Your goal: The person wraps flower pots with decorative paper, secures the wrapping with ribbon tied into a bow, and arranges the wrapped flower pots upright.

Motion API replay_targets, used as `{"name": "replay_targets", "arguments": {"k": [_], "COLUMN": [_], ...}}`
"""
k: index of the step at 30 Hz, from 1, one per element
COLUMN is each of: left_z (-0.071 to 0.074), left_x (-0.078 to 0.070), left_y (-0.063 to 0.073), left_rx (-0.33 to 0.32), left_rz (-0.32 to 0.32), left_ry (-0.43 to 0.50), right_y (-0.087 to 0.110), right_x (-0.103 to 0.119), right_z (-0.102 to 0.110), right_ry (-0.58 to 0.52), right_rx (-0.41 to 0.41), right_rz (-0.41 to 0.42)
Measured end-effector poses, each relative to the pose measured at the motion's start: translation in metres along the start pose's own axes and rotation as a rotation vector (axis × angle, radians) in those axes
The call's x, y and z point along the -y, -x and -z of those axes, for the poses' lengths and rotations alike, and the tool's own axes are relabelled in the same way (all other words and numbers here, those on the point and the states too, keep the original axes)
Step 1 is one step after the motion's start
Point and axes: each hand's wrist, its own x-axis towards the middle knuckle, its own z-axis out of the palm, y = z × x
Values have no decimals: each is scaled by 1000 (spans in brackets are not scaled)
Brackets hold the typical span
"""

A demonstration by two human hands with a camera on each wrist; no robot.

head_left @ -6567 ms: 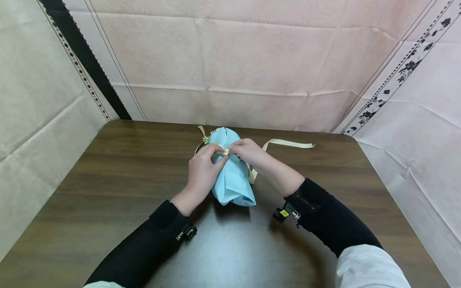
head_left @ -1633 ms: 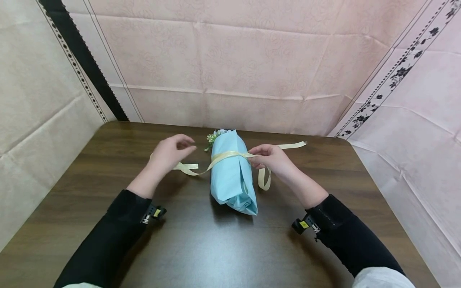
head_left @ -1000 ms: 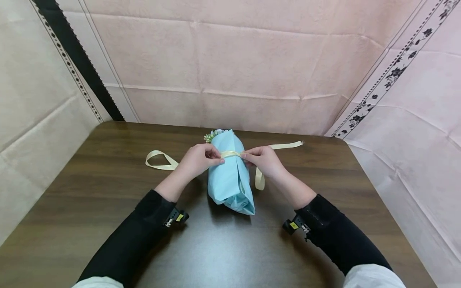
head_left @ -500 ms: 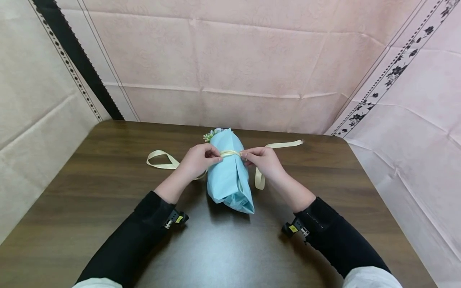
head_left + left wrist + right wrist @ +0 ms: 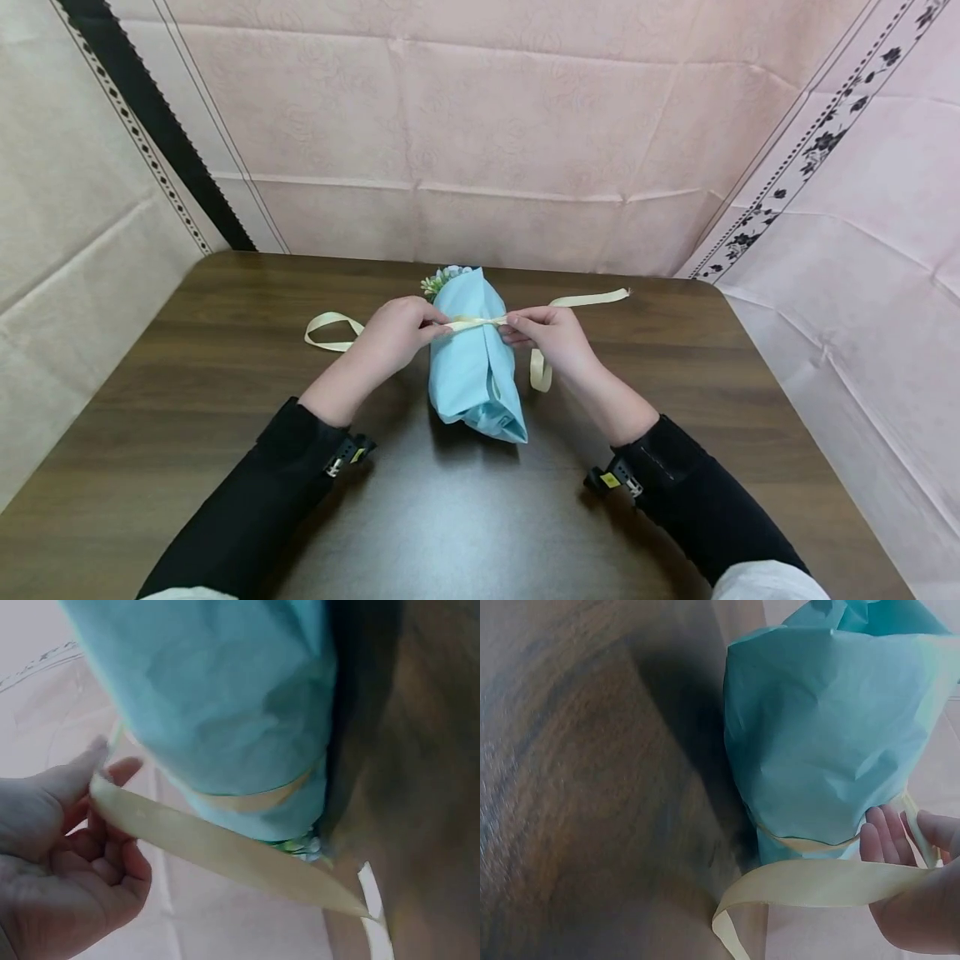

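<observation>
A bouquet wrapped in light blue paper (image 5: pixel 472 379) lies on the table, its gathered end toward the person. At its far end small pale flowers and green sprigs (image 5: pixel 435 285) peek out. A cream ribbon (image 5: pixel 468 322) circles the wrap and crosses on top. My left hand (image 5: pixel 401 329) pinches one side of the ribbon between thumb and fingers, left of the crossing; its tail loops over the table. On the right, my right hand (image 5: pixel 551 333) pinches the other side close to the paper, with the tail hanging past the palm in the right wrist view.
The brown wooden table (image 5: pixel 247 400) has rounded far corners. Behind it hangs a pale pink cloth (image 5: pixel 510 125), with white cloth at both sides. One ribbon end (image 5: pixel 592 298) lies out to the right on the tabletop, and a ribbon loop (image 5: pixel 324 327) to the left.
Earlier both hands worked at the ribbon's centre; the left hand then let go, moved left, and returned to grip it. Since half a second ago it has drawn its side slightly left.
</observation>
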Motion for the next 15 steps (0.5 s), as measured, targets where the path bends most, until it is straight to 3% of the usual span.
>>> {"name": "replay_targets", "arguments": {"k": [4, 8, 15], "left_z": [2, -4, -17], "left_x": [3, 9, 21], "left_y": [5, 10, 18], "left_rx": [-3, -7, 2], "left_rz": [5, 110, 263], "left_ry": [17, 150, 379], "right_y": [3, 6, 9], "right_x": [-3, -9, -18], "right_z": [1, 1, -6], "right_ry": [-25, -32, -75], "right_rx": [11, -29, -112], "right_rz": [25, 13, -107]}}
